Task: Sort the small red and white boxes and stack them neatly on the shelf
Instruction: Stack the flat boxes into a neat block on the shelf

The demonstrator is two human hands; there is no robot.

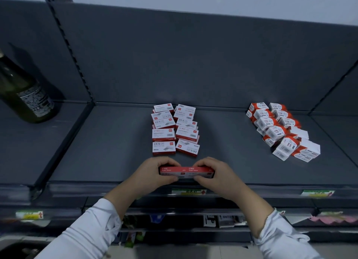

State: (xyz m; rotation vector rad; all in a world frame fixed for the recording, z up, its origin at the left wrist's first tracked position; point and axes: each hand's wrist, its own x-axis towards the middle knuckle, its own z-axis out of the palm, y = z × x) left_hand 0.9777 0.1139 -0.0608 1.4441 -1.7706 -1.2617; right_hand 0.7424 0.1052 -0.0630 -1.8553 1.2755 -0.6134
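While the person stands at the dark grey metal shelf [116, 152], both hands meet just above its front edge, with a short row of small red and white cardboard boxes [187, 171] clasped between them; it looks like two boxes set end to end, red side up, though a lower layer may be hidden; the left hand [154, 172] curls its fingers over the far side of the row's left end with the thumb tucked under the near side; the right hand [219, 176] grips the right end in the same way. Just beyond the hands, in the middle of the shelf, flat red and white staple boxes [175, 130] lie in two columns running back to the rear panel, some overlapping and slightly askew; well to the right, chunkier red and white paper-clip boxes [280, 131] sit in a looser heap, several tilted. A dark green glass bottle [25, 96] stands on the neighbouring shelf section at far left; a green and yellow price label [188, 192] sits on the shelf's front lip below the hands; white sleeves [93, 231] cover both forearms.
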